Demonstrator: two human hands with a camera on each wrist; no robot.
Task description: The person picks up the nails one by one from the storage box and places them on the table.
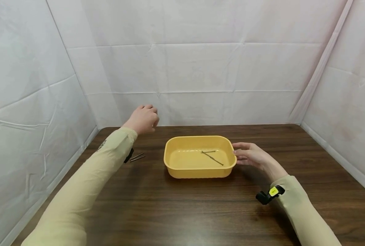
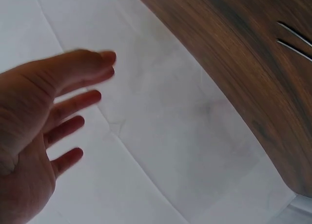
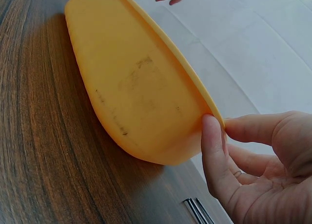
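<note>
Right hand lay at right end of yellow tub on dark wood surface, thumb and fingers pinching rim. Tub sat mid-surface; two thin sticks inside, crossed, possibly metal rods. Two more thin rods lay on surface left of tub. Left hand was raised farther back, fingers relaxed, holding nothing. White cloth backdrop behind.

We see a yellow tub of smooth, slightly glossy plastic, scuffed underneath, our table of dark wood grain with a soft sheen, thin metal nails glinting on it, creased white cloth walls, matt beige fabric sleeves
</note>
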